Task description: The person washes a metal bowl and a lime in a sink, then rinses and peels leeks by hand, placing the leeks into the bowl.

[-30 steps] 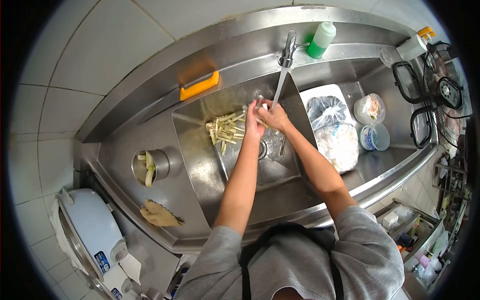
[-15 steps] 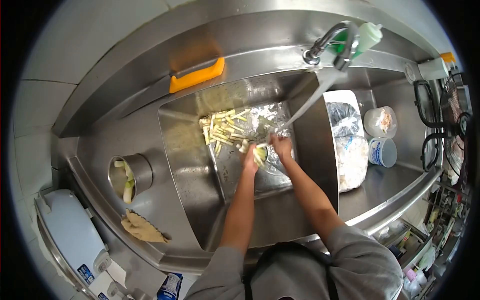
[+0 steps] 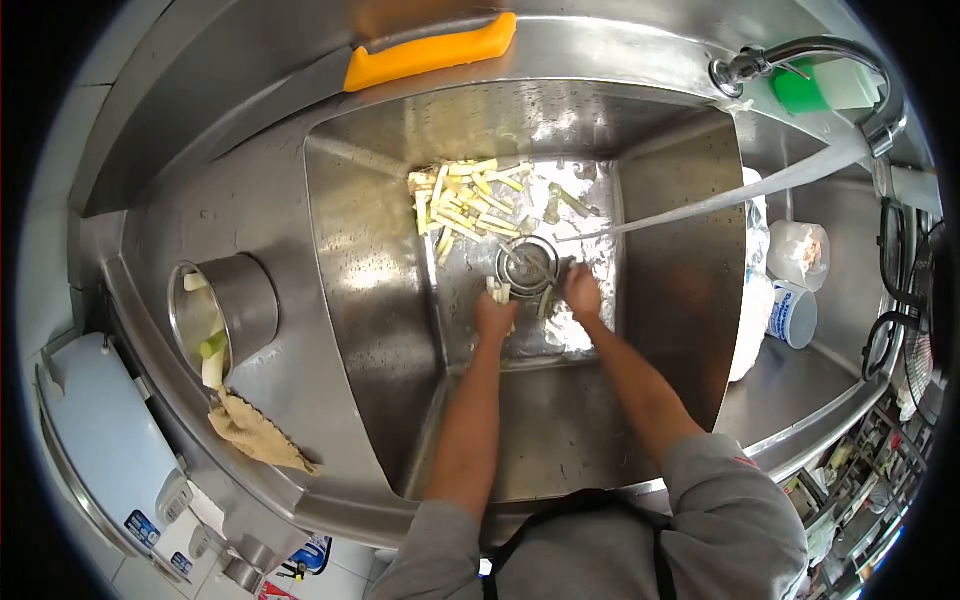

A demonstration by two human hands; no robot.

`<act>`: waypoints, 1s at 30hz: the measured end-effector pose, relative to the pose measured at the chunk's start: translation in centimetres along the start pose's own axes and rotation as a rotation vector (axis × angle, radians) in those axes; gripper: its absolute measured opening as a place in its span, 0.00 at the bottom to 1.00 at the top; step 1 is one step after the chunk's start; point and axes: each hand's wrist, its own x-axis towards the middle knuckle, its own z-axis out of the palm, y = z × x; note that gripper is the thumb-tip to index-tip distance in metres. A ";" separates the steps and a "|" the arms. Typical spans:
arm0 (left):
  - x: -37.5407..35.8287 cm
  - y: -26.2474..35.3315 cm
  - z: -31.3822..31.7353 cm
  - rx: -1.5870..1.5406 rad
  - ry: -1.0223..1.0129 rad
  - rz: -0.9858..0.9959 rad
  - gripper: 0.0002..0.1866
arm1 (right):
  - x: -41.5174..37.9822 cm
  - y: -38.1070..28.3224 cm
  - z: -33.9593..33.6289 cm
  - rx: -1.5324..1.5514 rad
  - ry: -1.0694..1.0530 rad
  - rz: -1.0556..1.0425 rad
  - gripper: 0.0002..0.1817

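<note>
My left hand (image 3: pixel 495 313) is closed round a few pale cut stalks (image 3: pixel 498 290) near the drain (image 3: pixel 527 266) of the large steel sink (image 3: pixel 540 430). Just right of the drain, my right hand (image 3: pixel 582 292) is low in the basin, its fingers bent together; what they hold, if anything, is too small to make out. A greenish strip (image 3: pixel 545 302) lies between the hands. Many cut stalk pieces (image 3: pixel 460 205) are heaped at the basin's back left. A stream of water (image 3: pixel 720 200) runs from the faucet (image 3: pixel 885 130) down to the drain area.
A knife with an orange handle (image 3: pixel 430 52) lies on the back ledge. On the left stand a steel pot (image 3: pixel 250 305) with stalks inside and a brown cloth (image 3: pixel 258 432). The right basin holds a clear container (image 3: pixel 798 255), a white tub (image 3: pixel 792 315) and a white bag (image 3: pixel 752 330).
The view has shifted, and the faucet shows farther right. My hands are farther apart, and the drain between them is now uncovered. The leafy piece by my left hand no longer shows.
</note>
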 end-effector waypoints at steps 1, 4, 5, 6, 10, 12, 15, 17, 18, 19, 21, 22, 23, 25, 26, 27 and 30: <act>0.5 -2.1 1.2 -0.144 -0.111 -0.060 0.21 | -1.9 0.0 0.9 -0.098 -0.093 -0.087 0.18; -0.6 -0.7 0.1 -0.266 -0.211 -0.117 0.13 | -3.9 0.5 3.9 -0.050 -0.103 -0.143 0.20; -1.0 -0.3 -0.4 -0.469 -0.265 -0.177 0.11 | -3.5 0.5 4.2 -0.013 -0.126 -0.094 0.21; -1.4 -0.3 -0.8 -0.675 -0.319 -0.237 0.09 | -3.0 -0.5 3.5 0.020 -0.148 -0.043 0.23; -0.8 2.8 -1.7 -0.908 -0.325 -0.283 0.07 | 3.4 -3.2 -0.9 0.558 -0.428 0.066 0.16; -0.6 5.7 -1.6 -0.967 -0.332 -0.215 0.07 | 4.5 -6.3 -4.1 0.998 -0.592 0.228 0.15; -0.3 11.4 -2.1 -1.094 -0.400 -0.179 0.09 | 4.9 -9.8 -8.5 0.927 -0.713 0.112 0.13; -0.5 15.6 -3.4 -1.109 -0.424 -0.211 0.09 | 4.5 -10.8 -10.4 0.908 -0.704 0.035 0.15; -0.9 17.4 -4.0 -1.148 -0.460 -0.173 0.09 | 4.3 -11.3 -11.5 0.902 -0.720 -0.036 0.15; -0.7 18.5 -3.9 -1.151 -0.464 -0.154 0.09 | 4.2 -11.9 -12.7 0.895 -0.733 -0.113 0.16; -0.5 20.9 -3.5 -1.280 -0.351 -0.183 0.11 | 3.1 -13.4 -14.0 0.824 -0.698 -0.224 0.17; -0.4 21.5 -3.3 -1.284 -0.362 -0.163 0.11 | 2.1 -14.2 -14.4 0.752 -0.672 -0.312 0.18; -0.3 22.3 -3.1 -1.284 -0.412 -0.243 0.12 | -1.1 -15.5 -16.7 0.591 -0.457 -0.323 0.22; -1.4 23.8 -3.6 -1.274 -0.537 -0.231 0.12 | -2.3 -15.2 -18.2 0.561 -0.366 -0.278 0.26; -2.3 24.6 -4.1 -1.275 -0.544 -0.219 0.12 | -1.0 -14.1 -18.1 0.625 -0.401 -0.321 0.26; -2.4 24.9 -4.1 -1.189 -0.610 -0.102 0.12 | -0.7 -14.0 -19.4 0.628 -0.392 -0.331 0.26; -3.5 26.2 -5.3 -1.027 -0.692 0.034 0.12 | -0.7 -14.3 -22.2 0.248 -0.374 -0.378 0.23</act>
